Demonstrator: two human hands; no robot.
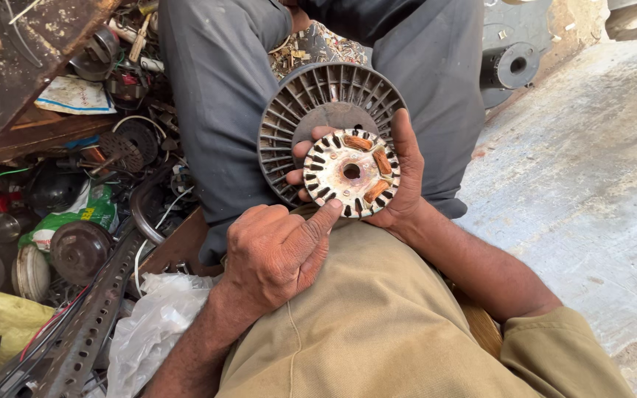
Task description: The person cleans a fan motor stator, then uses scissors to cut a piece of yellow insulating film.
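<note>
My right hand (pixel 409 184) cups a round stator core (pixel 352 173), whitish and rusty, with a centre hole, a ring of slots and a few copper coils in them. My left hand (pixel 274 254) has its fingers curled and its index finger stretched out, the tip touching the core's lower-left rim. Right behind the core is a dark grey finned round housing (pixel 293 110), lying against the legs of a person in grey trousers (pixel 215 96) who sits facing me. What holds the housing up cannot be made out.
At the left lies a heap of motor parts (pixel 79 250), wires, a green bag (pixel 75 217), a perforated metal angle bar (pixel 90 324) and a white plastic bag (pixel 149 324). A worn wooden bench (pixel 31 44) stands at the top left. Concrete floor (pixel 584 184) and a black round part (pixel 514 66) are on the right.
</note>
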